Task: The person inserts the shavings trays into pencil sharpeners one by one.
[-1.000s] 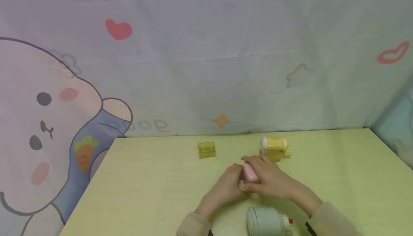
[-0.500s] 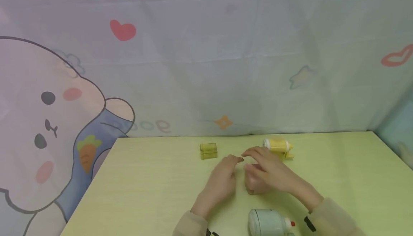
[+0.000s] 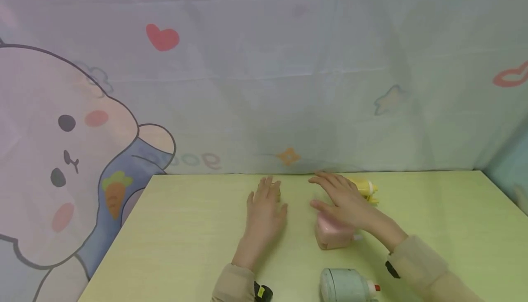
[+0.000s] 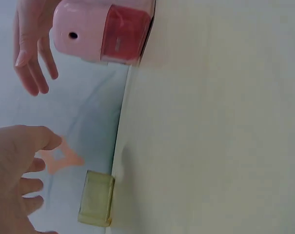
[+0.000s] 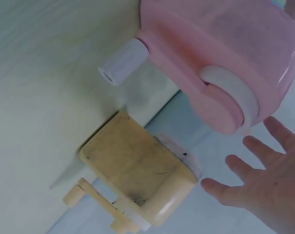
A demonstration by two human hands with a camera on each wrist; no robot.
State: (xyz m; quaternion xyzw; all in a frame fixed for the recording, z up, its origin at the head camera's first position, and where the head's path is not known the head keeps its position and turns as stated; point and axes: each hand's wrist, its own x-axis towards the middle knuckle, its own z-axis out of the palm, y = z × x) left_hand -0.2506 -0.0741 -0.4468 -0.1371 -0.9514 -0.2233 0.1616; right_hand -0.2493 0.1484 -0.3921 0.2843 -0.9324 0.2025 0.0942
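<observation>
The pink crank-handled pencil sharpener [image 3: 334, 237] stands on the table under my right hand [image 3: 348, 203]. That hand has its fingers spread, and the right wrist view shows them near a yellow pencil sharpener [image 5: 142, 170] with its own crank. My left hand [image 3: 262, 217] reaches toward the back of the table with straight fingers, covering most of a small clear yellow shavings drawer [image 4: 97, 199] in the head view. From the left wrist, its fingers show a gap to that drawer. A reddish see-through drawer [image 4: 125, 34] sits in the pink sharpener. Neither hand grips anything.
A pale teal pencil sharpener [image 3: 344, 286] lies near the front of the pale table [image 3: 185, 238]. Behind the table's back edge hangs a printed cloth [image 3: 255, 86] with hearts and a cartoon animal.
Both hands have let go of the pink sharpener, which now stands on the table. My left hand has moved left and back over the clear yellow drawer; the right has lifted slightly and moved back.
</observation>
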